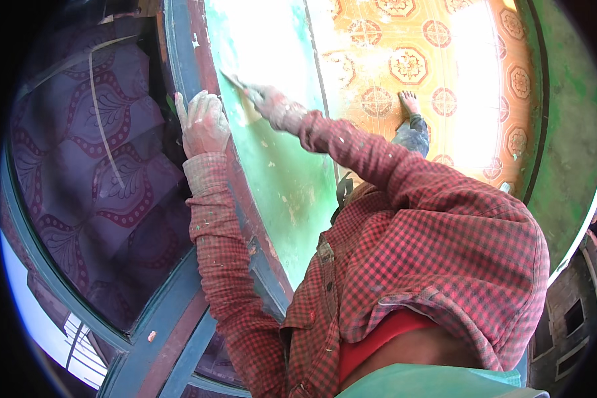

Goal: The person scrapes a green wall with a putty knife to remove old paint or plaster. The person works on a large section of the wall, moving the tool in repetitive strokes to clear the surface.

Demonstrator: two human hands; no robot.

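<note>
My right hand (273,104), coated in pale dust, holds a thin flat scraping tool (233,79). The tool's tip meets the green painted sill (278,189), close to its border with the maroon strip of a window frame (206,54). To the left, my left hand (204,122) lies on the blue and maroon frame, also whitened with dust. One of its fingers stretches apart from the others, whose tips are bent out of sight. Whether it grips the frame's edge is not visible. Glare washes out the sill's far part.
Dark reflective window glass (104,174) with a patterned curtain showing lies left of the frame. Right of the sill is an orange patterned tile floor (408,64), with my bare foot (409,102) on it. A green wall (572,124) rises at the far right.
</note>
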